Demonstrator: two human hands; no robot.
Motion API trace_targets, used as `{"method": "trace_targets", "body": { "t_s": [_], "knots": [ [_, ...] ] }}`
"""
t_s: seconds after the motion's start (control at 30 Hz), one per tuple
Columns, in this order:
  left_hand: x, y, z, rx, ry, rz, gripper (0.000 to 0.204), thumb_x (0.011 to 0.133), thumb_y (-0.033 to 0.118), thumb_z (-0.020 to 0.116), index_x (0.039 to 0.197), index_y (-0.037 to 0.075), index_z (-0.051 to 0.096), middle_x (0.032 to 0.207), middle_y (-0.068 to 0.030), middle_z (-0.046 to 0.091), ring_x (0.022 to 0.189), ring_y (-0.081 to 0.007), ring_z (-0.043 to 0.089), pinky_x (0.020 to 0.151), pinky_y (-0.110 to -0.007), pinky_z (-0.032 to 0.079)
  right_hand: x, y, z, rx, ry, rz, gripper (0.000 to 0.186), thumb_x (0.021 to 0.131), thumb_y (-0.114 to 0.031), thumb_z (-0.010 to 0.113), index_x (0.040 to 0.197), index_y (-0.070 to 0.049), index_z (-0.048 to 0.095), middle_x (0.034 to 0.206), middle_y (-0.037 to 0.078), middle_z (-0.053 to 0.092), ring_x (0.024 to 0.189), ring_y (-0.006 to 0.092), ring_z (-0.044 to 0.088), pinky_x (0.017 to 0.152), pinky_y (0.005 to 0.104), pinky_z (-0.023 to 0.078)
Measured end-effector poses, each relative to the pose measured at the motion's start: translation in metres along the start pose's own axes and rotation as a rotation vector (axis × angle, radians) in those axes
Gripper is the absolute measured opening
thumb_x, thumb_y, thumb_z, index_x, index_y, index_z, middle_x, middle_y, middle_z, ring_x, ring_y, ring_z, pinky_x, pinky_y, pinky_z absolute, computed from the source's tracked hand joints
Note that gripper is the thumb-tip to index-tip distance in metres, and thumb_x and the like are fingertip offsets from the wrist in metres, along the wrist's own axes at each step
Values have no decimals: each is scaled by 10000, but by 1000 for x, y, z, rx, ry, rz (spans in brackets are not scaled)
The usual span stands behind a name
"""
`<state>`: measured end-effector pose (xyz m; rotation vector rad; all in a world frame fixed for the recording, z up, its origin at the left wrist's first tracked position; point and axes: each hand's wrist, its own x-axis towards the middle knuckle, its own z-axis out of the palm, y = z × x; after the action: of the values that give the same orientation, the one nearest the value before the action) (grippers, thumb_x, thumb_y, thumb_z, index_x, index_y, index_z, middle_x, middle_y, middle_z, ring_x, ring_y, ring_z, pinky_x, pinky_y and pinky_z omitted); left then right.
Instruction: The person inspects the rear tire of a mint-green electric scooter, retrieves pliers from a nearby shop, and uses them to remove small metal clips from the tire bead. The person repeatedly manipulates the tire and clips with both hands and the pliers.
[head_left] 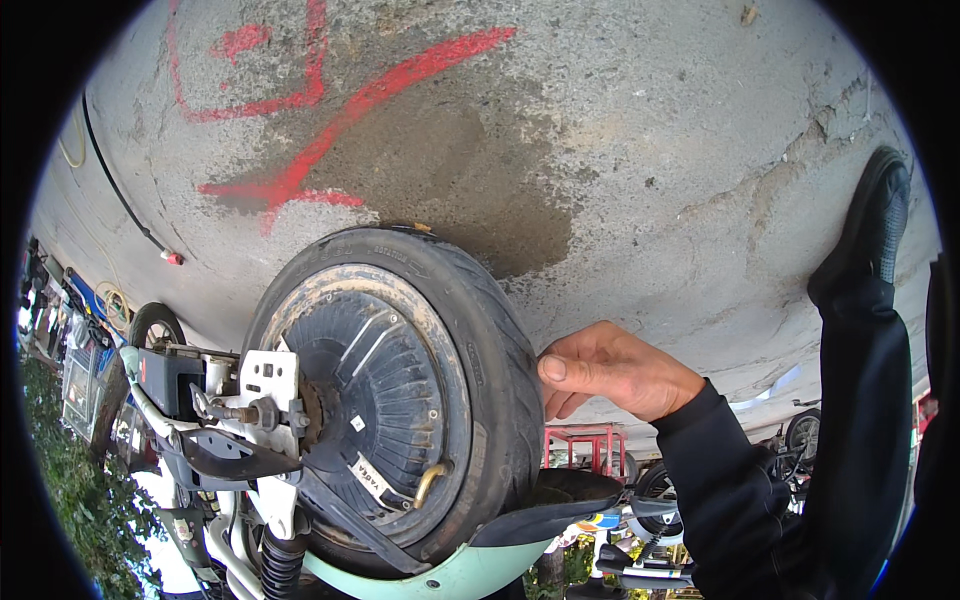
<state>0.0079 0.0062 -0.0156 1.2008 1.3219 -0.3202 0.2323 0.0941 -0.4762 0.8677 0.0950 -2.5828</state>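
My right hand, in a black sleeve, is at the right edge of a black tyre, its fingers curled beside the tread and the thumb tip at the rubber. Whether anything is between the fingertips I cannot make out. The wheel has a dusty dark hub with a bent brass valve stem. A white metal bracket with an axle nut sits at its left, beside a black coiled spring. A mint-green mudguard curves below the tyre. My left hand is out of view.
Concrete ground with red paint and a damp patch spans the top. A black shoe and trouser leg stand at right. A cable lies at left, near another wheel. A red metal frame and parked two-wheelers are behind.
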Motion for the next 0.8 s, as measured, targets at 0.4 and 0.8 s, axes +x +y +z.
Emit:
{"method": "trace_targets", "body": {
  "t_s": [0.4,0.8],
  "knots": [
    [-11,2,1,-28,-29,-28,256,864,141,677,1115,105,714,1112,-79,723,1059,-258,723,804,-379,459,-9,-2,40,6,139,-68,500,905,-429,798,776,44,698,673,47,623,649,101,538,551,290,413],
    [-27,-2,24,-39,-7,-41,270,891,163,652,1153,153,716,1124,-46,720,1076,-220,708,838,-367,456,59,-47,23,-181,370,-164,795,971,-630,581,1086,150,687,1006,196,715,948,214,660,873,336,515]
  ]
}}
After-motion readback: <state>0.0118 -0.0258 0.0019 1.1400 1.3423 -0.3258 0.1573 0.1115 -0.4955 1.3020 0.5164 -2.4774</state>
